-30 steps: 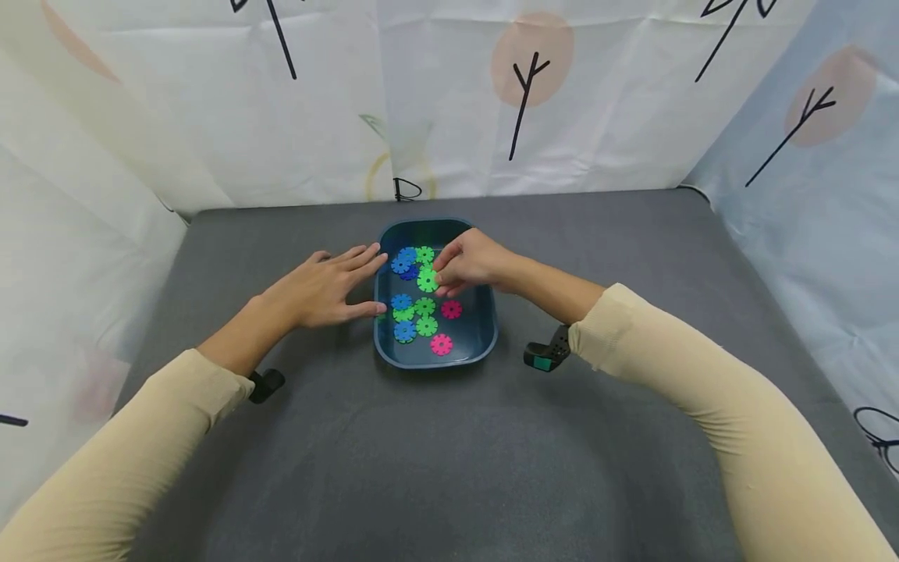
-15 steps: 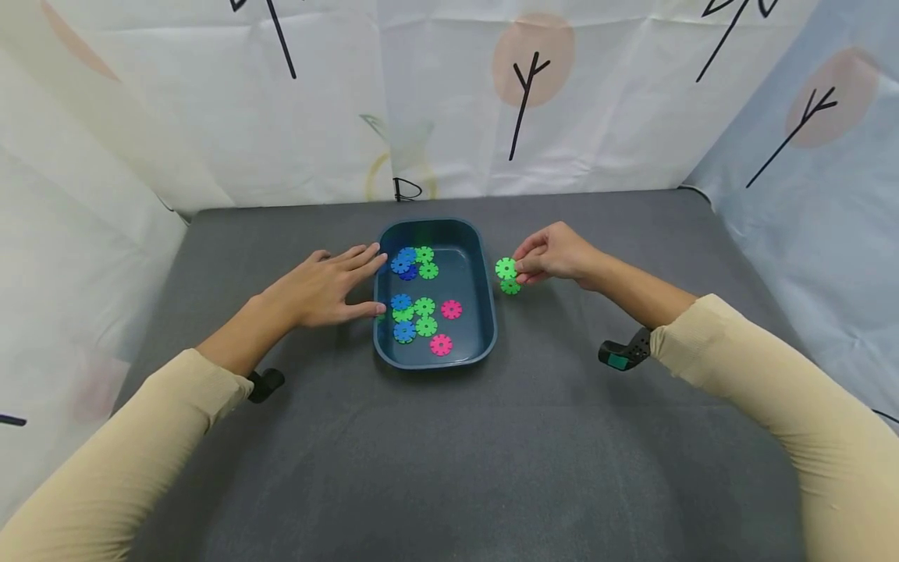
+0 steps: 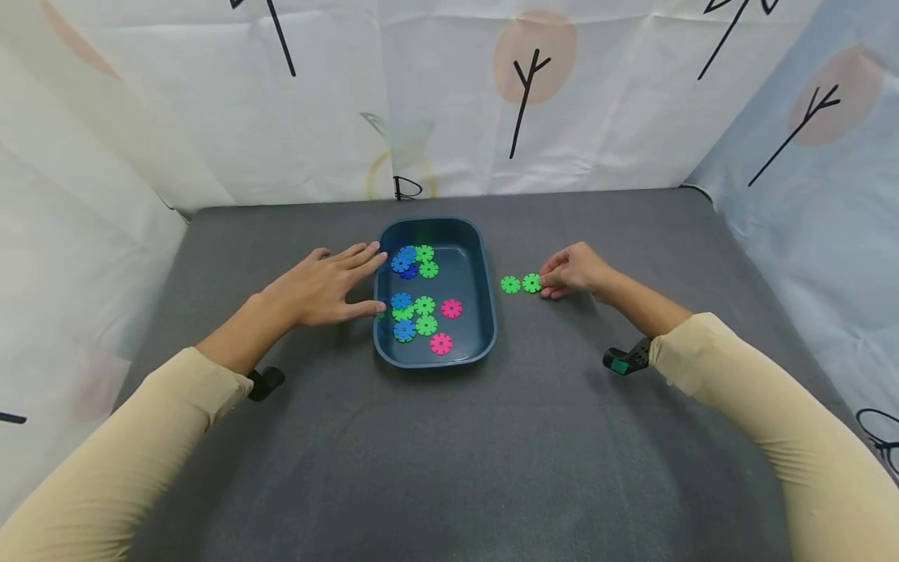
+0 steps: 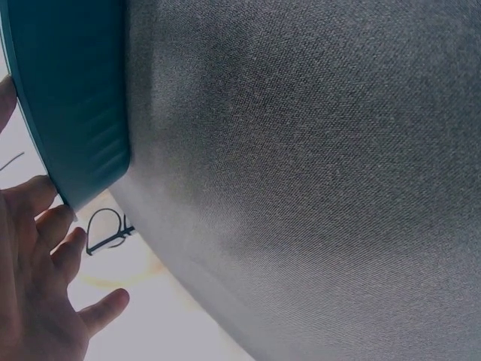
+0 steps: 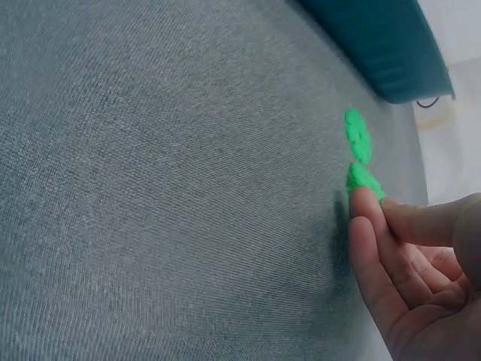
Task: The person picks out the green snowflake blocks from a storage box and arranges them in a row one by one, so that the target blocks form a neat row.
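My right hand (image 3: pixel 577 270) pinches a green notched plastic disc (image 3: pixel 531 282) between thumb and fingers, low over the table to the right of the tray. Just left of it, a second green disc (image 3: pixel 510 285) lies flat on the cloth; the right wrist view shows this lying disc (image 5: pixel 358 136) beyond the pinched one. My left hand (image 3: pixel 323 287) is spread, its straight fingertips and thumb at the left rim of the dark blue tray (image 3: pixel 485 353). Inside the tray are several blue discs (image 3: pixel 404 331), several green discs (image 3: pixel 426 325) and two pink discs (image 3: pixel 441 343).
Dark grey cloth covers the table (image 3: pixel 449 460). A white printed curtain (image 3: pixel 449 94) rises behind its far edge, with more fabric at both sides. Each wrist carries a black band, such as the right wristband (image 3: pixel 627 357).
My right hand has carried a green disc out of the tray and to the right, then lowered it beside the green disc on the table. The left hand stays at the rim.
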{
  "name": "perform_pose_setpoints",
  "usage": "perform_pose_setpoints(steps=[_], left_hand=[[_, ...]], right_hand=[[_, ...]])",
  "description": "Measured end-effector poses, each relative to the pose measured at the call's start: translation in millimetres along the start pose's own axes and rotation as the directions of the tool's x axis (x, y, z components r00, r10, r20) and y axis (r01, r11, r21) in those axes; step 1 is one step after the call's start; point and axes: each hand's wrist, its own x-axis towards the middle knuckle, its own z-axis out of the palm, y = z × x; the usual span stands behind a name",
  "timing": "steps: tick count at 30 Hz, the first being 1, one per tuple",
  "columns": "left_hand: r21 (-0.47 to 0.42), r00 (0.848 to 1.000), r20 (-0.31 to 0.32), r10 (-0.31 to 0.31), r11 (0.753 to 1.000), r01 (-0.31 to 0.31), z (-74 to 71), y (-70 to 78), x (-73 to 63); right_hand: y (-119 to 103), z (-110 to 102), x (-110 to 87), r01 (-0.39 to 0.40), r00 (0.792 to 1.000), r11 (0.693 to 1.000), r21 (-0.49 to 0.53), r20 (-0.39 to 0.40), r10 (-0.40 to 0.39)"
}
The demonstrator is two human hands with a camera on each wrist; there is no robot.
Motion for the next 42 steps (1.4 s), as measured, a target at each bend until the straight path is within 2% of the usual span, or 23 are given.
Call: perform_pose_setpoints(steps=[15,25,29,35,42], left_hand=[[0.004,1.000,-0.001,-0.012,1.000,0.012,0.2,-0.4,-0.4],[0.010,1.000,0.002,-0.020,1.000,0.020,-1.1,1.8,-0.9],[0.017,1.000,0.001,-0.017,1.000,0.017,-1.5,1.8,-1.2],[0.026,1.000,-0.003,-0.017,1.000,0.017,-1.0,1.6,0.5],[0.041,1.000,-0.001,-0.009,0.999,0.009,-1.8,1.0,1.1]], right_hand=[[1,4,0.1,0.016,1.000,1.000,0.008,-0.015,-0.016],[3,6,0.0,0.043,0.998,0.998,-0.046,-0.040,-0.045],[1,7,1.0,0.040,0.998,0.994,-0.098,-0.041,-0.044],[-17,5,-0.1,0.072,0.996,0.976,-0.203,-0.034,-0.080],[-57,-6,-4.2,0.162,0.986,0.958,-0.237,-0.001,-0.167]])
